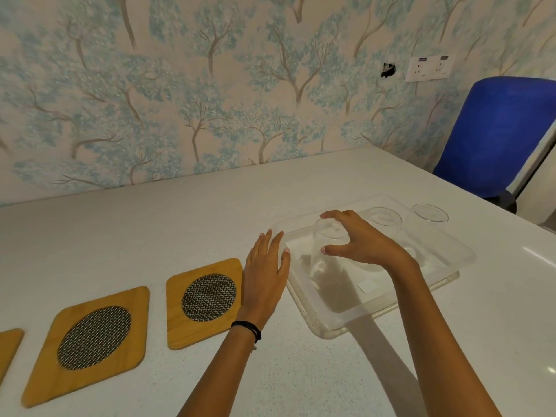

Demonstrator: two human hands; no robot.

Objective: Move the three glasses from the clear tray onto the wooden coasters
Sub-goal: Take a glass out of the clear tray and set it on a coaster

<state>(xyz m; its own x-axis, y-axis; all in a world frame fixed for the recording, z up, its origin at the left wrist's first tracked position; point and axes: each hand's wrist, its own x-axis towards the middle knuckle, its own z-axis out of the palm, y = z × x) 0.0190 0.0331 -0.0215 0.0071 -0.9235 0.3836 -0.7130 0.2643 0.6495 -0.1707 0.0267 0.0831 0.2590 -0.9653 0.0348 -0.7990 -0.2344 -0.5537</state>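
A clear tray [337, 323] lies on the white table at the right. Three clear glasses stand in it in a row. My right hand [361, 239] is curled over the rim of the nearest glass [323, 260], thumb and fingers touching it. The middle glass [386, 216] and the far glass [429, 212] stand untouched behind. My left hand [266, 272] lies flat and open against the tray's left edge. Three wooden coasters with mesh centres sit to the left: the nearest coaster [204, 300], the middle coaster [90, 341], and a third coaster [7, 347] cut off by the frame.
A blue chair [496, 133] stands past the table's far right corner. A wallpapered wall [180, 100] runs along the table's back edge. Bare white tabletop [150, 233] stretches behind the coasters.
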